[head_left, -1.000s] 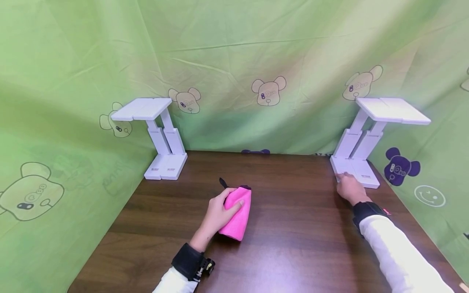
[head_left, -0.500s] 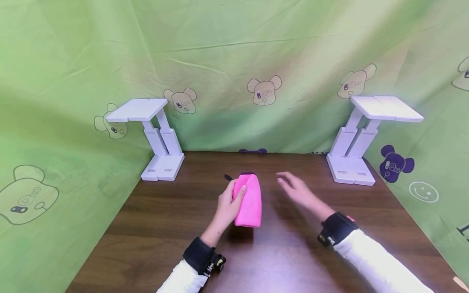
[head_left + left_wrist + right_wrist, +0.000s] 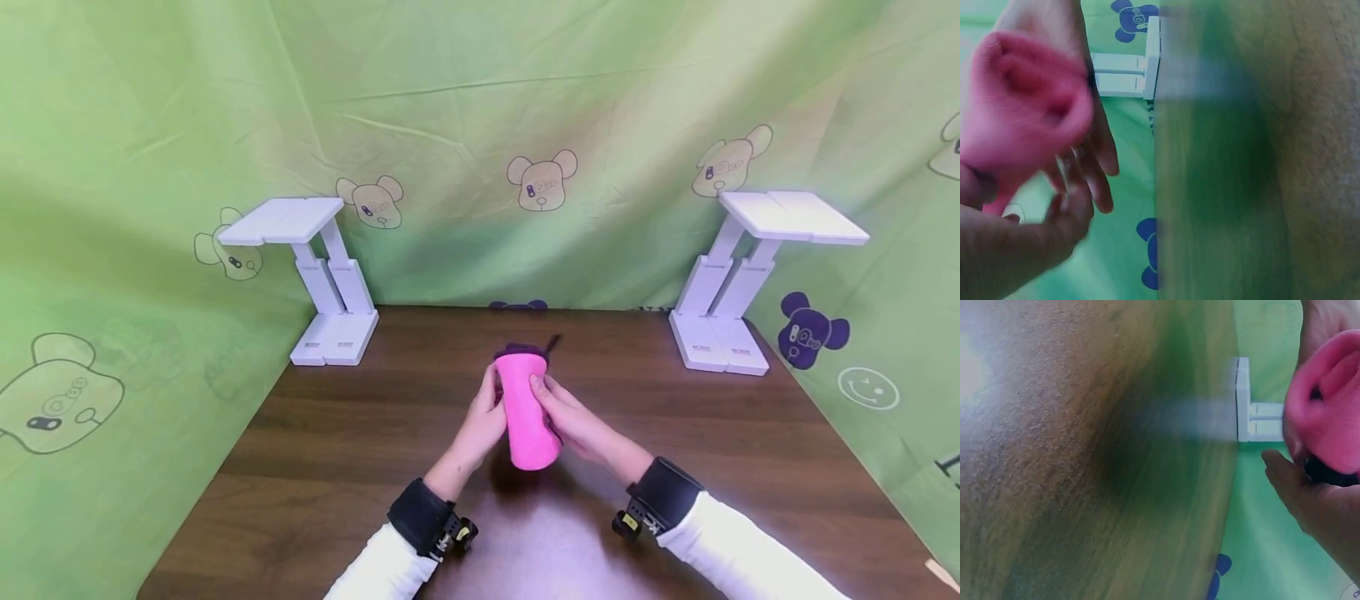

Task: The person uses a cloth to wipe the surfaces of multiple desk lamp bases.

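Note:
A soft pink fabric pouch (image 3: 525, 412) with a black-trimmed top and a short black cord is held upright, leaning slightly, between both hands above the table's middle. My left hand (image 3: 480, 427) grips its left side, fingers partly hidden behind it. From the right, my right hand (image 3: 581, 423) holds it with the thumb laid on the pink front. The left wrist view looks at the folded, hollowed lower end of the pouch (image 3: 1029, 94), blurred by motion. Part of the pouch (image 3: 1335, 406) also shows at the edge of the right wrist view.
On the brown wooden table (image 3: 337, 483) a white folding lamp (image 3: 330, 283) stands at the back left. A matching white lamp (image 3: 723, 287) is at the back right. A green cloth (image 3: 450, 100) with bear-head prints hangs behind and at both sides.
The right hand has left the right lamp's base and come to the pouch, which it now holds. The left hand has carried the pouch up and to the right; the pouch has turned.

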Motion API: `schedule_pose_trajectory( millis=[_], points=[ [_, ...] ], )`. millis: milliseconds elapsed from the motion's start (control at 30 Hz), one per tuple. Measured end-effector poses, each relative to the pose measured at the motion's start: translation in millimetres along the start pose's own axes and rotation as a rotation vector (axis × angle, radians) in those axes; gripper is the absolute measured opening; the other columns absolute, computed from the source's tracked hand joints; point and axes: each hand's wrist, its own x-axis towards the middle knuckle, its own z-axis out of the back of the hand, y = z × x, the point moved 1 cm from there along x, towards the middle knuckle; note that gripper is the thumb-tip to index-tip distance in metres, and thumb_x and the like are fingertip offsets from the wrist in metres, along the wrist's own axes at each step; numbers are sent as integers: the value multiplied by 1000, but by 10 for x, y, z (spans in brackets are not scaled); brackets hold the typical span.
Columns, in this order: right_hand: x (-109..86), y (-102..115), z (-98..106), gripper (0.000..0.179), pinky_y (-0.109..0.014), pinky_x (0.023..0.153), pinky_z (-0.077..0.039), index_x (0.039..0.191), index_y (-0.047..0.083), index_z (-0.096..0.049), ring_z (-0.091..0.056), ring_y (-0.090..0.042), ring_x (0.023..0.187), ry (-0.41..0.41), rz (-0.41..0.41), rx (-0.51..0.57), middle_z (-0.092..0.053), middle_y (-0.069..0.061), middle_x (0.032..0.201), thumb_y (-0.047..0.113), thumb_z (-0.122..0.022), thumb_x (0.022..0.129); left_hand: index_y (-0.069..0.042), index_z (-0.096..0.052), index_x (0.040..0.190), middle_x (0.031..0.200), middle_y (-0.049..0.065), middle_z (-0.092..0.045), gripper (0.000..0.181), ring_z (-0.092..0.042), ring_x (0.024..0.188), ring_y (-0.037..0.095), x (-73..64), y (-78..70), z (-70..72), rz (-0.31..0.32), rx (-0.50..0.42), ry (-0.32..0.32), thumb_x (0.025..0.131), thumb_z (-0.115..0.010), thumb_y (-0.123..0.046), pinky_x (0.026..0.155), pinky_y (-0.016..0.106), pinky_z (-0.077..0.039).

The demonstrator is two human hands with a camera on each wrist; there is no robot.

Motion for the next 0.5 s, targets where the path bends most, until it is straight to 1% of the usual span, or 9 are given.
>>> schedule_pose_trajectory(
  millis=[67, 133, 167, 233, 300, 333, 367, 433, 500],
  points=[
    [-11, 7, -17, 70, -42, 98, -47, 161, 10, -15, -57, -28, 119, -34, 1, -68, -50, -24, 139, 46, -42, 108, -7, -42, 147, 135, 21, -58, 54, -54, 127, 36, -13, 17, 26, -24, 81, -45, 98, -63, -12, 107, 53, -43],
    [-21, 7, -31, 67, -39, 87, -52, 159, 12, -23, -63, -25, 104, -82, 13, -125, -57, -22, 128, 44, -48, 106, -3, -51, 134, 122, 19, -63, 50, -61, 115, 36, -24, 33, 47, -61, 194, -116, 90, -72, -10, 100, 50, -49],
    [-24, 3, -38, 65, -38, 83, -54, 157, 12, -27, -65, -24, 100, -105, 15, -144, -59, -21, 124, 44, -50, 106, -2, -54, 128, 116, 18, -64, 47, -63, 110, 35, -28, 41, 54, -81, 251, -152, 87, -75, -11, 96, 48, -51],
    [-26, -4, -55, 63, -38, 78, -56, 155, 12, -32, -67, -24, 93, -142, 33, -173, -62, -19, 119, 43, -53, 105, -2, -58, 117, 107, 16, -66, 40, -65, 100, 32, -36, 43, 61, -104, 330, -214, 83, -78, -10, 88, 43, -54],
    [-25, -13, -67, 61, -38, 75, -57, 152, 11, -37, -69, -25, 88, -181, 43, -177, -64, -19, 114, 44, -56, 103, -2, -58, 113, 100, 14, -66, 34, -65, 93, 28, -39, 36, 57, -112, 362, -245, 85, -76, -8, 83, 38, -55],
    [-22, -21, -70, 60, -38, 73, -57, 150, 11, -39, -69, -26, 86, -204, 51, -179, -64, -19, 112, 44, -56, 103, -2, -58, 114, 97, 14, -66, 29, -64, 88, 26, -40, 28, 51, -104, 355, -247, 88, -72, -7, 79, 37, -55],
    [-18, -27, -72, 58, -38, 72, -58, 148, 11, -41, -69, -26, 85, -232, 61, -179, -64, -19, 111, 44, -57, 103, -1, -58, 116, 96, 13, -67, 26, -65, 85, 24, -45, 14, 44, -83, 316, -239, 92, -68, -6, 77, 36, -56],
    [-11, -42, -68, 55, -38, 70, -58, 144, 11, -44, -69, -26, 83, -296, 88, -193, -64, -19, 110, 43, -58, 102, 0, -57, 121, 97, 14, -68, 23, -65, 80, 20, -47, -12, 26, -30, 202, -215, 100, -58, -9, 73, 38, -59],
    [-9, -57, -59, 53, -36, 68, -58, 141, 10, -45, -68, -25, 81, -359, 117, -248, -63, -19, 109, 42, -59, 102, 1, -56, 129, 99, 16, -69, 30, -67, 77, 19, -46, -41, 8, 26, 98, -187, 107, -50, -18, 71, 41, -60]
  ],
)
